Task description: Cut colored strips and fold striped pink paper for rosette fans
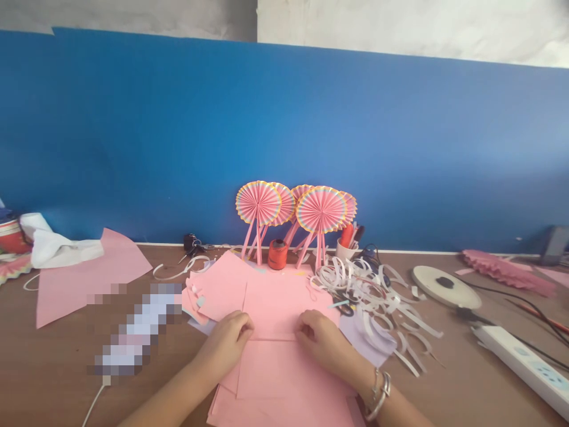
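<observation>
My left hand (227,345) is closed, thumb and fingertips pinched at the left side of a pink sheet of paper (273,308). On the opposite side my right hand (323,344), with bangles on its wrist, has its fingers curled together on the same paper. A straight horizontal edge or crease runs between the two hands; I cannot tell which. Beneath lie more pink sheets (284,409), stacked near the table's front. The fingertips are partly hidden by the hands themselves.
Round pleated paper fans (321,209) on pink sticks lean against the blue panel (284,118), behind a red thread spool (278,255). Curled white strips (386,296) lie right of the paper. Farther right are a round pale disc (446,287) and a power strip (524,365).
</observation>
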`<act>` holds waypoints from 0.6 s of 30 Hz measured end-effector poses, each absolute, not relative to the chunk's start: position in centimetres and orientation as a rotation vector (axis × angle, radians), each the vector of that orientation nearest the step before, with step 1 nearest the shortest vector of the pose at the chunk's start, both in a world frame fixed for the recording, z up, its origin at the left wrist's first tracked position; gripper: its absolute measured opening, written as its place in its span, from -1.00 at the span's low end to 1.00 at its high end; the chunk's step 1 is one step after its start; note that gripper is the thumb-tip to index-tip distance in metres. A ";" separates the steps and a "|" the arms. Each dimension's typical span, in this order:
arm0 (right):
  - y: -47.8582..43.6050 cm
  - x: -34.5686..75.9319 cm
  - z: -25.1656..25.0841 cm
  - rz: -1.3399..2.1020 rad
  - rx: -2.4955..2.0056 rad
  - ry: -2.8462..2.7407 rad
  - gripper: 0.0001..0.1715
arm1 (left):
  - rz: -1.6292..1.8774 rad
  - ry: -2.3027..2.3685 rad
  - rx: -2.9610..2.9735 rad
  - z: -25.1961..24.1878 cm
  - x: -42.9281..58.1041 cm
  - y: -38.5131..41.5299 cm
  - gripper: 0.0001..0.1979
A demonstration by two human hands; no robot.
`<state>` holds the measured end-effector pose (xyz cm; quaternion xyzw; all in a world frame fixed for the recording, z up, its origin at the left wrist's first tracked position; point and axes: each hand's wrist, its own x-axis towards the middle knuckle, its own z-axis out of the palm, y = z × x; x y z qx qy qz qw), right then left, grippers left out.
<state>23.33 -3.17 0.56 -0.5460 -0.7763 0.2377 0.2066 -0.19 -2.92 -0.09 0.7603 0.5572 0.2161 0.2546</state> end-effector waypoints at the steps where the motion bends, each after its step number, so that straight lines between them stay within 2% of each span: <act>1: -3.2 23.3 0.6 0.647 -1.526 -2.172 -0.82 | 0.569 1.514 2.093 0.1 -0.1 -3.0 -0.83; 6: -3.5 23.2 0.7 0.497 -1.528 -2.231 -0.78 | 0.407 1.572 2.386 0.5 0.2 -3.5 -0.76; 11: -3.9 23.0 0.7 0.288 -1.312 -2.495 -0.62 | 0.339 1.346 2.806 -0.6 0.4 -3.7 -0.52; 13: -3.9 22.9 0.8 0.239 -1.243 -2.584 -0.66 | 0.319 1.262 2.880 -0.7 0.3 -3.6 -0.53; 18: -3.7 23.4 1.6 0.241 -1.247 -2.623 -0.72 | 0.275 1.286 2.895 0.5 -0.8 -3.2 -0.71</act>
